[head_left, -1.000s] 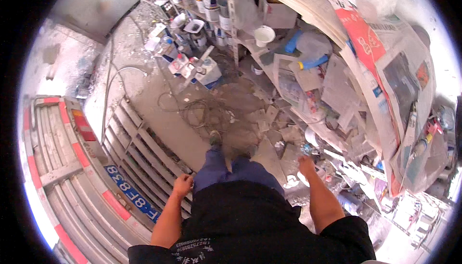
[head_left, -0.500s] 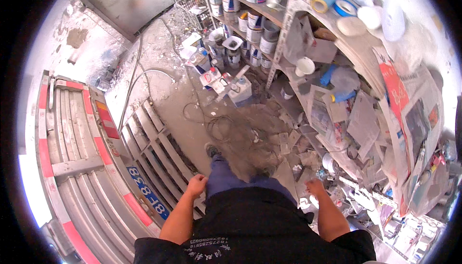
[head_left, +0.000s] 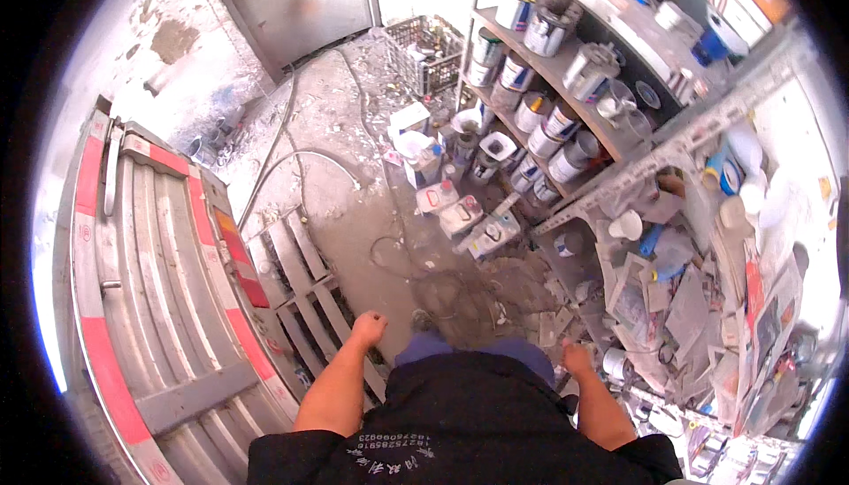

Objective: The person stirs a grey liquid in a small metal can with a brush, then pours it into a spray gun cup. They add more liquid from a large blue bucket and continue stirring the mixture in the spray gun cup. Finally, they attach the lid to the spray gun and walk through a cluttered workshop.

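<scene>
My left hand (head_left: pixel 370 329) hangs by my left thigh, its fingers curled in and nothing visible in them. Beside it is a slatted pallet (head_left: pixel 305 251) leaning near the truck panel. On the other side, my right hand (head_left: pixel 577 358) is held low with fingers curled, apart from the cluttered bench; I see nothing in it. A white tub (head_left: pixel 616 362) is the closest object to that hand. Neither hand touches any of the things around it.
At left stands a ribbed metal truck panel (head_left: pixel 177 308) with red-and-white strips. Plastic jugs (head_left: pixel 462 214) and paint cans (head_left: pixel 548 131) stand by the shelf (head_left: pixel 610 136). A hose (head_left: pixel 296 131) trails across the floor. A crate (head_left: pixel 424 56) sits near the metal door (head_left: pixel 296 7).
My view has shifted forward and turned right, so the shelf and jugs appear larger and nearer. Both hands stay low at my sides, still curled.
</scene>
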Demonstrator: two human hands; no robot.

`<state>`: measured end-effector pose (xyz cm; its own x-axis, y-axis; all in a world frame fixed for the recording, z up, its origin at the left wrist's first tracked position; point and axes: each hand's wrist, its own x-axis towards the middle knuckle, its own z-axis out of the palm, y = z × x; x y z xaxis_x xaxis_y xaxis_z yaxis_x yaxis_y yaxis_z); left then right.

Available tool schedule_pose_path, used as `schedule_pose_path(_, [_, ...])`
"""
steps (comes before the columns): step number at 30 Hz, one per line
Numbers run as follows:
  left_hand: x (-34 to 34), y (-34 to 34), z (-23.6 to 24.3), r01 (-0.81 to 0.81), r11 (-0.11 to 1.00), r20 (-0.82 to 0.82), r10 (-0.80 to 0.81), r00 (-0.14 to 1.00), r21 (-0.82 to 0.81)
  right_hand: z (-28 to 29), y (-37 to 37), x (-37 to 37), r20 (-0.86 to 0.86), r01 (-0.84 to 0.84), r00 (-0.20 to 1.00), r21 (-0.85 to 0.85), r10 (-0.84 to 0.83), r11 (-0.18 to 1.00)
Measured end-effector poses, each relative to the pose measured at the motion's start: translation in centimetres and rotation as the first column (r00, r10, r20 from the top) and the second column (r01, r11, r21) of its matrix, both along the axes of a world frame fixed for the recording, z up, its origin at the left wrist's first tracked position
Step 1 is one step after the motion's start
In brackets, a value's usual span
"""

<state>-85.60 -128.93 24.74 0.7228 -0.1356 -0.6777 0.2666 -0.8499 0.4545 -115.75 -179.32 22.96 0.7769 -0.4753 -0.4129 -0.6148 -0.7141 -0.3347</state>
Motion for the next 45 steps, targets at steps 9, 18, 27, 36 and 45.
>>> schedule_pose_path(9, [8.8,-1.3,2.8,-0.097,0.987,-0.016,0.095,0.995,-0.128,-6.3,-0.6,12.5,-0.105,0.243,0.970,0.348,-0.220,0.905])
schedule_pose_path(18, [13.4,8.0,0.9,-0.249,0.965,-0.068,0.255,0.965,0.084,-4.0,7.5,31.5,-0.456,0.268,0.890,0.505,-0.010,0.821])
schedule_pose_path(27, [24.2,10.0,5.9,-0.479,0.868,-0.084,0.491,0.867,0.126,-4.0,6.9,58.1,-0.020,-0.089,0.991,0.613,0.129,0.785])
schedule_pose_path(36, [36.3,14.3,3.5,-0.496,0.857,-0.009,0.502,0.865,0.137,-0.1,13.9,69.8,-0.146,0.183,0.983,0.693,-0.113,0.698])
schedule_pose_path(45, [55.7,22.5,-0.7,-0.256,0.947,-0.073,0.274,0.959,0.193,3.6,18.7,76.4,-0.356,0.312,0.923,0.479,-0.143,0.821])
